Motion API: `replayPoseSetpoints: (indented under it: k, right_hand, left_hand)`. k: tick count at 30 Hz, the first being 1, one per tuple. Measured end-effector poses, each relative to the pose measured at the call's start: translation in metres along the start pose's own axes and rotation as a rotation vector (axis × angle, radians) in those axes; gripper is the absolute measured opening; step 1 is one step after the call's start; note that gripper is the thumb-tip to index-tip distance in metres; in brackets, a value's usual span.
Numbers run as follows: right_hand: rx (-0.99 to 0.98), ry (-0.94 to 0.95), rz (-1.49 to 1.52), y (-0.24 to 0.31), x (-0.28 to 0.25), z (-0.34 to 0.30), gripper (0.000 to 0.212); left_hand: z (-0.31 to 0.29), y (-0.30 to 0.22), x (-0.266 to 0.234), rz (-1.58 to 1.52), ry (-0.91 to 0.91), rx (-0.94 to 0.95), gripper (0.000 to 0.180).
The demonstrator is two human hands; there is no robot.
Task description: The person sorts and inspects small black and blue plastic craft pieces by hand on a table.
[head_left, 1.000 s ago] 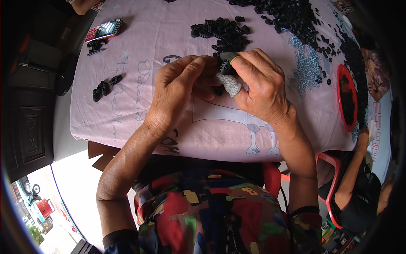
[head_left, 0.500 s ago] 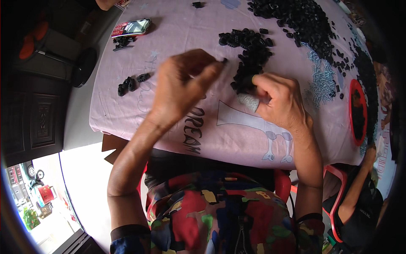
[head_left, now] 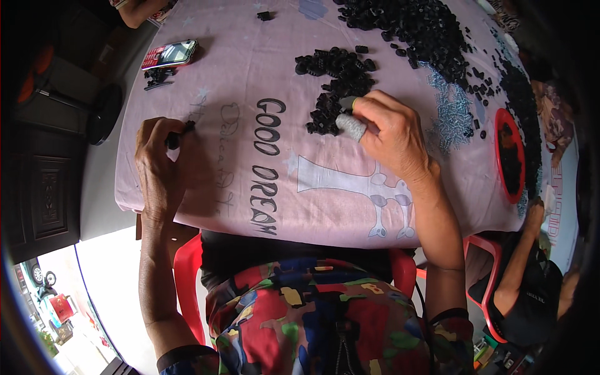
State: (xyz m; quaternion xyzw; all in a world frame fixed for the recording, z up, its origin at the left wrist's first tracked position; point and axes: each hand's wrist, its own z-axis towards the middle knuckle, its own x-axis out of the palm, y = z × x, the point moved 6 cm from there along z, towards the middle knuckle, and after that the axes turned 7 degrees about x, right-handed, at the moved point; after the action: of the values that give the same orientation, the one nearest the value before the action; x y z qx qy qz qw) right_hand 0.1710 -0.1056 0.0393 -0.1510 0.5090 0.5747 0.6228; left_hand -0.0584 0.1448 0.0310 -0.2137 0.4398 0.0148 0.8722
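Observation:
My left hand is low over the cloth at the left. Its fingers are curled around small black plastic pieces, partly hidden by the hand; which piece is gripped is hard to see. My right hand is at the near right edge of a small pile of black plastic pieces. A grey wrapping covers its thumb, and a dark cover is on the index fingertip. Those two fingers are bent toward each other, and what lies between them is hidden.
A big heap of black pieces spreads at the far right beside silvery-blue small parts. A red-rimmed container stands right. A red phone lies far left by dark bits. Other people's arms show at the right and far left.
My left hand has moved left and down from the middle with a small black piece, to the small group of pieces. My right hand stays by the pile. The whole view has shifted slightly.

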Motion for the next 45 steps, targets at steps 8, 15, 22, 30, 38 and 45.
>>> replayPoseSetpoints:
  k: [8, 15, 22, 30, 38, 45]
  right_hand:
    - [0.244, 0.035, -0.009, -0.035, -0.030, 0.000, 0.019]
    - [0.491, 0.180, -0.127, -0.063, -0.063, -0.024, 0.021]
    - [0.422, 0.089, -0.371, -0.081, -0.081, -0.046, 0.025]
    - [0.573, 0.171, -0.144, -0.070, -0.082, -0.054, 0.021]
    - [0.496, 0.032, -0.061, -0.071, -0.082, -0.071, 0.031]
    - [0.434, 0.044, -0.224, -0.057, -0.076, -0.043, 0.026]
  left_hand:
    - [0.005, -0.015, -0.007, -0.047, -0.033, 0.005, 0.024]
    - [0.030, -0.081, 0.036, -0.382, 0.225, 0.203, 0.032]
    - [0.033, -0.153, 0.106, -0.271, 0.466, 0.586, 0.059]
    - [0.021, -0.152, 0.095, -0.211, 0.430, 0.468, 0.068]
    - [-0.020, -0.156, 0.075, -0.171, 0.570, 0.533, 0.090]
    - [-0.019, -0.163, 0.078, -0.188, 0.556, 0.538, 0.086]
